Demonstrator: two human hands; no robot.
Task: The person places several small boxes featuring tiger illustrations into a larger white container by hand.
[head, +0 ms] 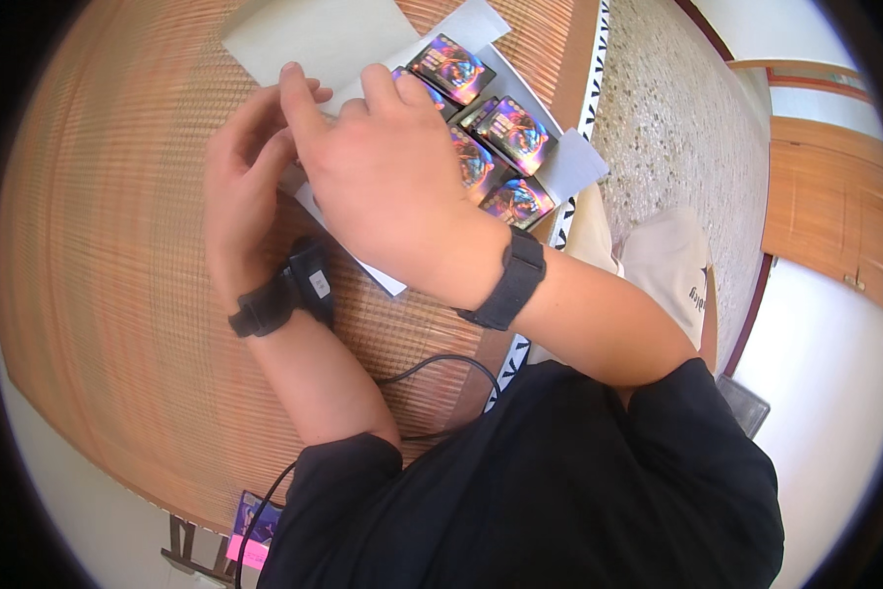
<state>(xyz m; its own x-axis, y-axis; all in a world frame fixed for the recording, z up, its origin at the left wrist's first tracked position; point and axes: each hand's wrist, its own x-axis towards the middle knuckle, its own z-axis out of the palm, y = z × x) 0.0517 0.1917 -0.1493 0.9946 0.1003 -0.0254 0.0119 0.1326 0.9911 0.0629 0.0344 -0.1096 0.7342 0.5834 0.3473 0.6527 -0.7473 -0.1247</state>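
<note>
An open white cardboard box [395,283] stands tilted on a woven mat, its flaps spread. Several small boxes with shiny, colourful printing [517,132] lie in its right part, some resting on others. My right hand [386,158] reaches over the box, palm down, beside the small boxes; its fingers are bent and their undersides are hidden. To its left, my left hand [246,177] is curved at the box's left side, fingers towards the right hand's index finger. Whether either hand holds something cannot be seen. Each wrist wears a black strap.
The woven mat [117,258] has a black-and-white border. A black device [312,283] is beside my left wrist, with a black cable [441,358] nearby. A purple and pink printed item [254,526] lies at the mat's lower edge. Speckled floor [655,132] is at the right.
</note>
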